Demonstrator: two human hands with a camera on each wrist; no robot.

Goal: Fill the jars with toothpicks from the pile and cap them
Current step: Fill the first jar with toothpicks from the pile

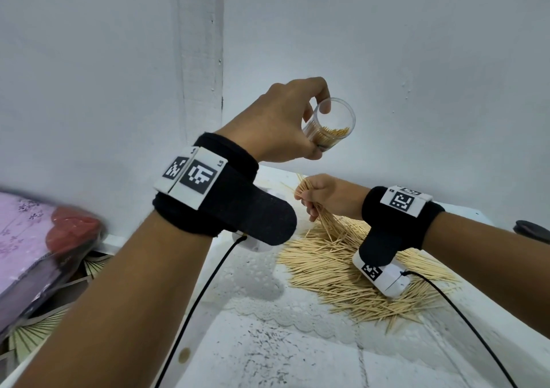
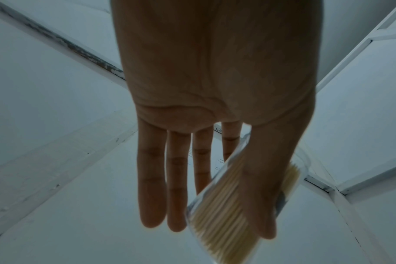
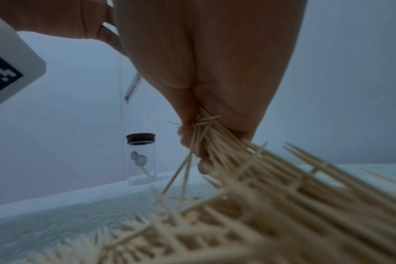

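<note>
- Left hand [image 1: 282, 119], at frame centre in the head view: thumb and fingers clamped on a tilted clear jar [image 1: 330, 125], uncapped, partly filled with toothpicks.
- Right hand [image 1: 330, 194], just below: fingers closed round a bundle of toothpicks [image 1: 306, 191].
- Pile [image 1: 342, 268] spread across the white table [image 1: 268, 343], lower right.
- Second jar [image 3: 141, 160], capped and upright, left of centre in the right wrist view.

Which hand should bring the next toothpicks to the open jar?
Right. The right hand already grips a bundle of toothpicks above the pile, while the left hand holds the tilted open jar.
</note>
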